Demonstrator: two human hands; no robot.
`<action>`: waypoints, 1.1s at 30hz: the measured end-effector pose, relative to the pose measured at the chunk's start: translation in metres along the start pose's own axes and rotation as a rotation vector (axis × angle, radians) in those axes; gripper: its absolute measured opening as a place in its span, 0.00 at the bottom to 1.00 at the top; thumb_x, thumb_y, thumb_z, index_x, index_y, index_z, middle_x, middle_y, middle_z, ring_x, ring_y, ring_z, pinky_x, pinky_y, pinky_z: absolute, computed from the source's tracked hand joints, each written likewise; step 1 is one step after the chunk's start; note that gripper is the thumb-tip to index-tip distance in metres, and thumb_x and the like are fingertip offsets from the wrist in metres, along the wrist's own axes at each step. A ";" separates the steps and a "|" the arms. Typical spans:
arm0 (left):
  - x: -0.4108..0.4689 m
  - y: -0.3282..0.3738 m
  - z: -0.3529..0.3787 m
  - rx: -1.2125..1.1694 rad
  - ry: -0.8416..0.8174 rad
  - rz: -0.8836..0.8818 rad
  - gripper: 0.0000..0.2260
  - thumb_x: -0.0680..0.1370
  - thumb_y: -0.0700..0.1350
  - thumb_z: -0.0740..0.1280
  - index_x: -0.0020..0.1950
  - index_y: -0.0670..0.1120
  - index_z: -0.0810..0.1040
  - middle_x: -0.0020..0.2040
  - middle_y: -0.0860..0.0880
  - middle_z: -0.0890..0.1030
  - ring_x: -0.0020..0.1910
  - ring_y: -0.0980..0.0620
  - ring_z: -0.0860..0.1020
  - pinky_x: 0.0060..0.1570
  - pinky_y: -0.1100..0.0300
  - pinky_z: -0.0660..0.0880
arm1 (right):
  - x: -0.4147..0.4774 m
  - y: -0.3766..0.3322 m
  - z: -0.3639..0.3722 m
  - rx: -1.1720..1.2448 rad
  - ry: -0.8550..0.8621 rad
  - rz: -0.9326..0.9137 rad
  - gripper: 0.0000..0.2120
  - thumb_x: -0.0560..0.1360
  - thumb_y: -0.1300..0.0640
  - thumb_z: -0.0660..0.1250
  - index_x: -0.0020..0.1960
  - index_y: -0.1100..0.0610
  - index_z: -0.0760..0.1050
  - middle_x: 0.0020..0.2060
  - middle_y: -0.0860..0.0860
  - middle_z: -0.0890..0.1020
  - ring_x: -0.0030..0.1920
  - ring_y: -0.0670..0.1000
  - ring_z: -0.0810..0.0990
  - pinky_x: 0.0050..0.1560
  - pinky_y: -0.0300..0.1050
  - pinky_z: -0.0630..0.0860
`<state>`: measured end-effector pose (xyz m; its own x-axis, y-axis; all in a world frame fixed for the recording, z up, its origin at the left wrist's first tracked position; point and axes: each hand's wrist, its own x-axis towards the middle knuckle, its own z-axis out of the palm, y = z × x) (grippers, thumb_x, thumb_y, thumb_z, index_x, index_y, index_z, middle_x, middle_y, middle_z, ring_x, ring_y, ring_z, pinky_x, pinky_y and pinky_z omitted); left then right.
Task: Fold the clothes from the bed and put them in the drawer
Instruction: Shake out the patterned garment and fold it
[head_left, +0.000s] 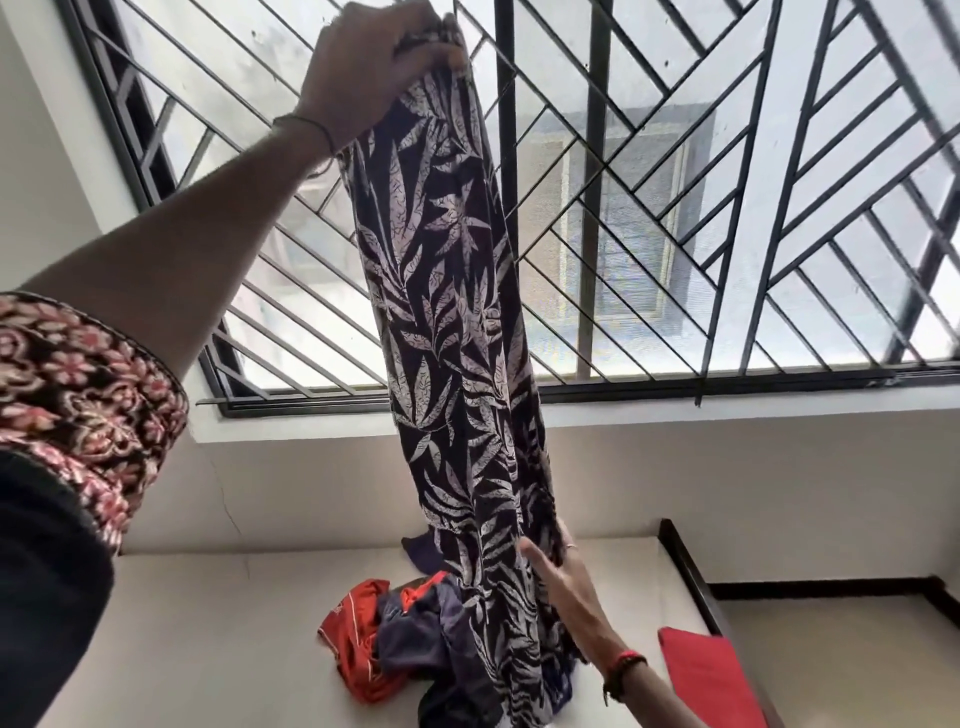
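Window (779, 171): the largest thing I see. It is barred with a dark grille of slanted and upright rods and rises behind the far side of the bed.
Bed (234, 623): my landmark. A pale mattress surface fills the lower frame, with a dark wooden frame (691, 577) along its right edge.
Leaf-print garment (447, 312): dark cloth with pale leaves, hanging as one long narrow column above the middle of the bed. Its top is raised high and its lower end reaches down to the bed.
Sleeve (78, 395): red and cream floral print on the left arm, over the near left side of the bed.
Pile of clothes (395, 639): an orange piece and a dark blue piece lie crumpled together on the bed, touching the garment's lower end.
Red cloth (711, 680): lies flat at the right edge of the bed. I cannot tell what it is.
Left hand (374, 67): highest above the bed. Its fingers (415, 31) are curled tight, bunching the garment's top end.
Right hand (566, 582): low, just above the bed. The thumb is in front of the cloth and the fingers (563, 535) are at its right edge, so I read it as holding the garment's lower part between them.
Wrist thread (626, 662): red, on the right wrist.
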<state>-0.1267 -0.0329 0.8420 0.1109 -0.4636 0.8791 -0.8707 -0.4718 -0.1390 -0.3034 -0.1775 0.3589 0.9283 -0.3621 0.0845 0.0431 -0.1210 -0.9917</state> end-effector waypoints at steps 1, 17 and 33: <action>0.001 0.002 0.001 0.006 -0.004 -0.009 0.26 0.76 0.66 0.58 0.60 0.46 0.77 0.46 0.45 0.82 0.37 0.50 0.79 0.39 0.67 0.71 | 0.001 0.004 0.008 -0.062 -0.005 -0.027 0.42 0.63 0.31 0.70 0.70 0.46 0.58 0.56 0.38 0.77 0.55 0.36 0.78 0.55 0.32 0.74; -0.023 -0.029 -0.011 0.034 -0.034 -0.087 0.23 0.77 0.62 0.60 0.58 0.45 0.77 0.42 0.42 0.81 0.29 0.62 0.69 0.30 0.71 0.64 | 0.003 0.017 -0.058 0.149 0.262 0.094 0.20 0.59 0.52 0.77 0.47 0.62 0.82 0.41 0.57 0.86 0.41 0.53 0.83 0.47 0.46 0.80; -0.126 -0.096 0.058 -0.276 0.103 -0.980 0.21 0.79 0.51 0.63 0.53 0.31 0.78 0.53 0.30 0.79 0.56 0.37 0.77 0.50 0.49 0.70 | 0.010 -0.046 -0.142 0.139 -0.003 0.173 0.16 0.63 0.52 0.78 0.44 0.61 0.83 0.43 0.57 0.82 0.42 0.50 0.79 0.44 0.37 0.77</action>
<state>-0.0297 0.0276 0.7182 0.8027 0.1063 0.5868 -0.5009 -0.4138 0.7602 -0.3490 -0.3070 0.4189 0.9273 -0.3637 -0.0881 -0.0666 0.0713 -0.9952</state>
